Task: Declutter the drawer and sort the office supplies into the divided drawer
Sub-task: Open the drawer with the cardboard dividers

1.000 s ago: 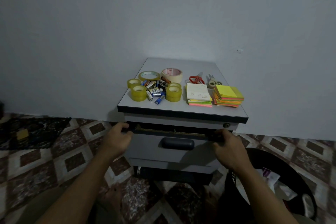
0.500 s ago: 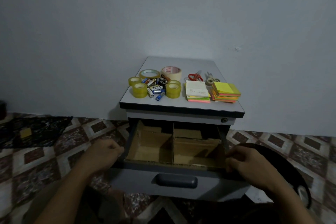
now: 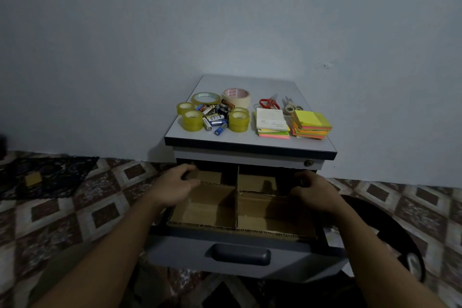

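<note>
Drawer (image 3: pixel 240 252) now sitting pulled out further, lower centre; hands shifting off front edge onto divider (image 3: pixel 236 205) sides. L hand (image 3: pixel 175 189) gripping divider's left wall; R hand (image 3: pixel 315 192) curling at right wall, grip in shadow, can't tell. Supplies (image 3: pixel 215 117) waiting on cabinet top (image 3: pixel 250 82), upper centre; sorting prob starting next

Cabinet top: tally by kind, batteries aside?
Yellow tape rolls: 4
Clear tape roll: 1
Masking tape roll: 1
Scissors: 2
Sticky-note piles: 2
Total: 10
</note>
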`<state>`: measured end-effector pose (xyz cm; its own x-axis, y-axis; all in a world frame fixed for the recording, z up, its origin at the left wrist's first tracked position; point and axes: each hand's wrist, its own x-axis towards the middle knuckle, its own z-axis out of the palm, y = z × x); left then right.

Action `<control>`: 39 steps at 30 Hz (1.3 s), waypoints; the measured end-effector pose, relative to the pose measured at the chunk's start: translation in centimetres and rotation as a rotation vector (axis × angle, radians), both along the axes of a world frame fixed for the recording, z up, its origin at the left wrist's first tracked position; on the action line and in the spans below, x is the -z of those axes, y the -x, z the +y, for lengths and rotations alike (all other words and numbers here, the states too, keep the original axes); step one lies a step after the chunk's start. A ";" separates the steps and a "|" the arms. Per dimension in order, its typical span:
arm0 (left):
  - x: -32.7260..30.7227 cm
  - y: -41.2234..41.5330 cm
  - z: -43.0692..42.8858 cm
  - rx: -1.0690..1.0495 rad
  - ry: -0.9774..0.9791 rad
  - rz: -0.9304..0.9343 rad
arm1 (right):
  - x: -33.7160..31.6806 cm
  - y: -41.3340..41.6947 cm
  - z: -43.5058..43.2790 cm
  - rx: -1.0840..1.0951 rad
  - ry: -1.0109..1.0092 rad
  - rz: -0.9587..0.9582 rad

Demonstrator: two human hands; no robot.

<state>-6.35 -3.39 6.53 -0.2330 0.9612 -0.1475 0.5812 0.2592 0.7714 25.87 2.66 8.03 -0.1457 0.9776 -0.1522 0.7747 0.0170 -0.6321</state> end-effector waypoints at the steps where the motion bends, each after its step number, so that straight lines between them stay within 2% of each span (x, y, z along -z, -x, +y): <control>1: 0.0 -0.1 0.3 0.012 -0.002 -0.004 | 0.0 0.3 0.4 0.009 0.017 0.017; 5: 0.0 -0.6 1.1 -0.035 -0.009 -0.073 | 0.6 1.0 1.4 0.053 0.078 0.077; 12: 0.1 -0.3 1.5 -0.096 -0.005 -0.048 | 1.0 0.4 0.8 0.100 0.021 0.086; 21: 0.3 -0.3 0.9 0.018 0.120 0.068 | 1.7 -0.3 -0.8 0.084 0.016 0.081; 29: 0.7 -0.2 0.1 0.030 0.089 0.026 | 1.9 -0.3 -2.2 0.108 0.017 0.059; 39: 1.6 1.1 -0.8 0.091 0.227 0.075 | 2.2 -0.6 -4.5 0.109 0.012 0.023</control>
